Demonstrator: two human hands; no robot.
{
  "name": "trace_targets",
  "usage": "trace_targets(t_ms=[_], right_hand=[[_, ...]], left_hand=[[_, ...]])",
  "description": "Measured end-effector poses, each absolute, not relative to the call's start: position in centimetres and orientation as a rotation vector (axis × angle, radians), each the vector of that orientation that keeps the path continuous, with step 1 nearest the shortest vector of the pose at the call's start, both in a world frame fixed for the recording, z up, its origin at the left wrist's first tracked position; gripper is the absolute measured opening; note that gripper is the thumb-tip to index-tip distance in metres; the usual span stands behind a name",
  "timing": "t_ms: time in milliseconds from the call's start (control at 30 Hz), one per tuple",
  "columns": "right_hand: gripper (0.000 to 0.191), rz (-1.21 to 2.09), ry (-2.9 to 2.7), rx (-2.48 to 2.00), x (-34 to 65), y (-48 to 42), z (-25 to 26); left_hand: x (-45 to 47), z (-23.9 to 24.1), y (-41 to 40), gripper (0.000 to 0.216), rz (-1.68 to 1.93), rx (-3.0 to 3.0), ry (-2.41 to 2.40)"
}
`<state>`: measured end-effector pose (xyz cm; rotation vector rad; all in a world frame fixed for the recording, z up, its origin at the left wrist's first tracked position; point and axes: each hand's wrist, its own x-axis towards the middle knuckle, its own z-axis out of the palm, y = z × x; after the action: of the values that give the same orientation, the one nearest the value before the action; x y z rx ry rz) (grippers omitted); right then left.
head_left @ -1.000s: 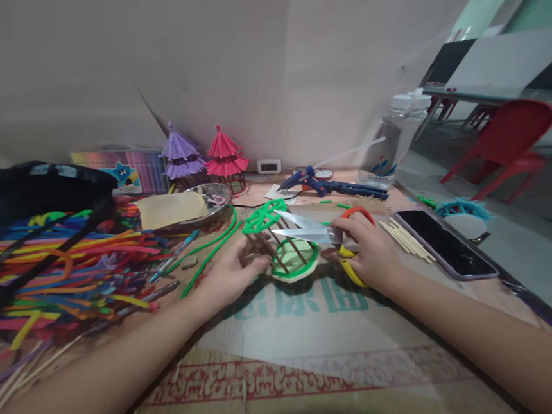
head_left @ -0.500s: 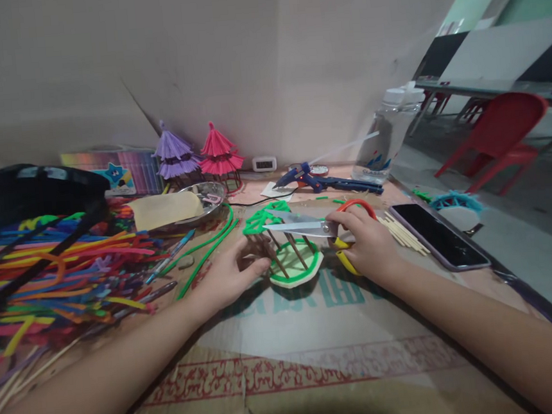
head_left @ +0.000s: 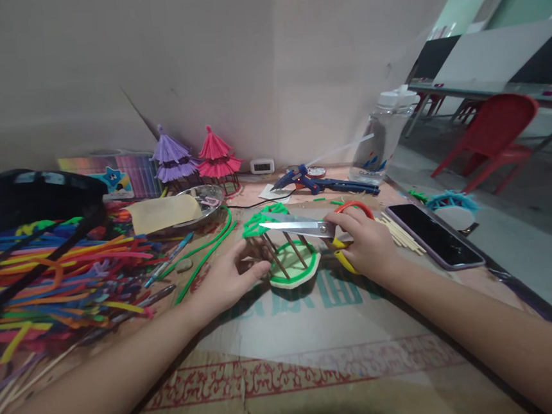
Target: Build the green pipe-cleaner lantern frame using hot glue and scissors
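In the middle of the head view is a small pavilion model (head_left: pixel 294 263), with a pale base edged in green, brown stick posts and a green pipe-cleaner top. My left hand (head_left: pixel 238 271) is closed around its left side, and some of the fingers are hidden behind the posts. My right hand (head_left: pixel 363 241) grips the scissors (head_left: pixel 302 228) by their orange and yellow handles. The blades point left, look nearly closed and lie across the front of the green top; whether they touch it I cannot tell.
Loose colourful pipe cleaners (head_left: pixel 59 271) cover the left side. Behind stand a purple model (head_left: pixel 172 155), a red model (head_left: pixel 216 151) and a glue gun (head_left: pixel 302 179). A phone (head_left: pixel 433 235), wooden sticks (head_left: pixel 401 234) and a water bottle (head_left: pixel 381 136) are at the right.
The scissor blades have come together from slightly apart. The left hand and the model stay nearly in place, and the view has shifted a little.
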<state>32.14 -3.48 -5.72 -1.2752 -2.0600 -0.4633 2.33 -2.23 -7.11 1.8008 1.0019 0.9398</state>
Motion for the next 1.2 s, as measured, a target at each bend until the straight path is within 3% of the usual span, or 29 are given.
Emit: trace_targets(t_ms=[400, 533, 700, 833, 1200], right_hand=[[0.024, -0.787, -2.113, -1.084, 32.9, -3.1, -4.4], [0.018, -0.632, -2.142, -1.124, 32.7, -3.0, -4.8], [0.033, -0.276, -2.028, -1.296, 32.6, -2.4, -5.7], [0.033, -0.134, -1.950, -1.396, 32.7, -2.3, -6.2], [0.024, -0.204, -2.015, -1.219, 32.1, -2.9, -5.6]], left_hand=[[2.2, -7.5, -1.9, 0.043, 0.911, 1.768, 0.943], [2.3, -7.3, -1.8, 0.047, 0.906, 1.719, 0.930], [2.4, -7.2, -1.6, 0.047, 0.945, 1.697, 0.897], [2.4, -7.4, -1.4, 0.042, 0.999, 1.758, 0.887], [3.0, -5.6, -2.4, 0.025, 1.016, 1.878, 1.133]])
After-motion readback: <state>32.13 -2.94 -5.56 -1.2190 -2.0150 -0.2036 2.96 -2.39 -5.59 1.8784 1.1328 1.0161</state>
